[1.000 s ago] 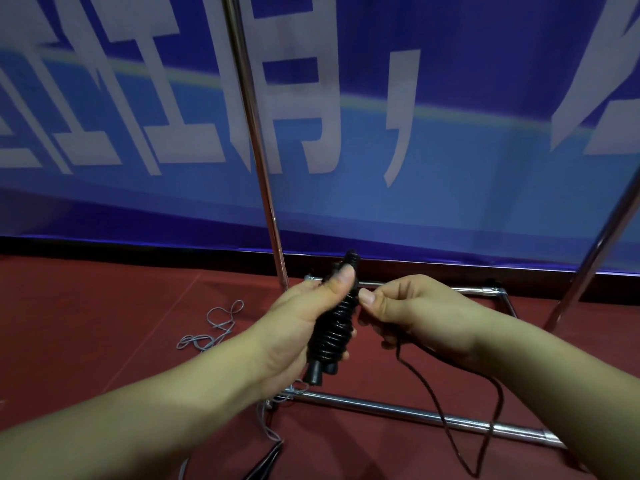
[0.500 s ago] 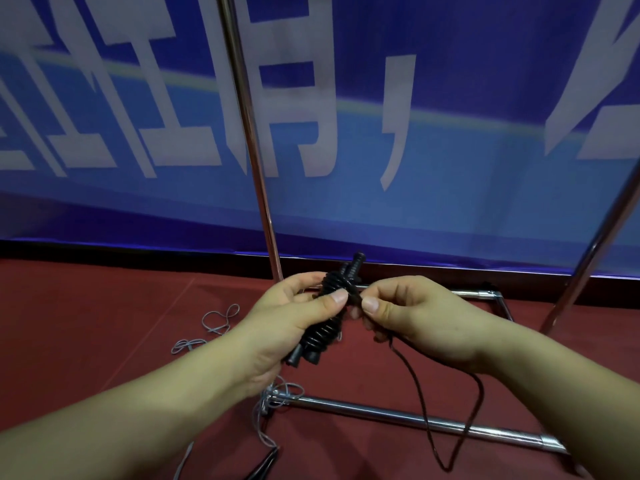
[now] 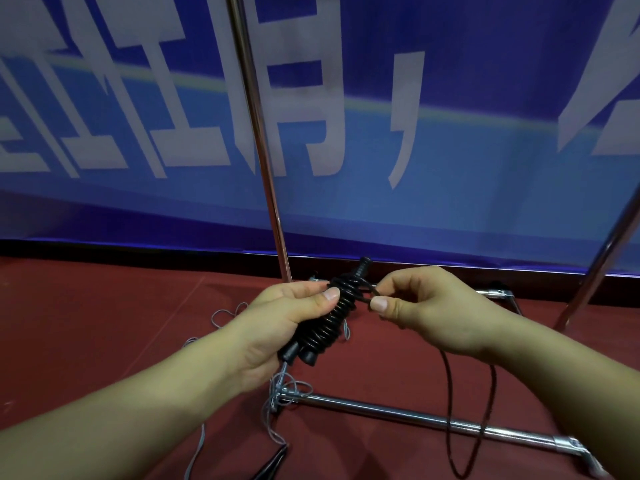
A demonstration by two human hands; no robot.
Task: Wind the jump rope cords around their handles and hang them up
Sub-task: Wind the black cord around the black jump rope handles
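Observation:
My left hand (image 3: 277, 317) grips the two black jump rope handles (image 3: 332, 317), held together and tilted up to the right, with black cord coiled tightly around most of their length. My right hand (image 3: 426, 306) pinches the free black cord (image 3: 367, 294) between thumb and forefinger just right of the handles' upper end. The rest of that cord (image 3: 450, 410) hangs below my right wrist in a long loop down to the floor. A second rope with a thin grey cord (image 3: 277, 396) lies loose on the red floor; its dark handle (image 3: 273, 462) shows at the bottom edge.
A chrome rack stands before me: an upright pole (image 3: 259, 150) at centre, a slanted pole (image 3: 602, 258) at right, and floor bars (image 3: 415, 415) forming its base. A blue banner (image 3: 450, 168) with white characters covers the wall behind. The floor is red.
The handles have tilted further to the right in my left hand. My right hand has drawn the cord out to the right of their top end, away from the coils.

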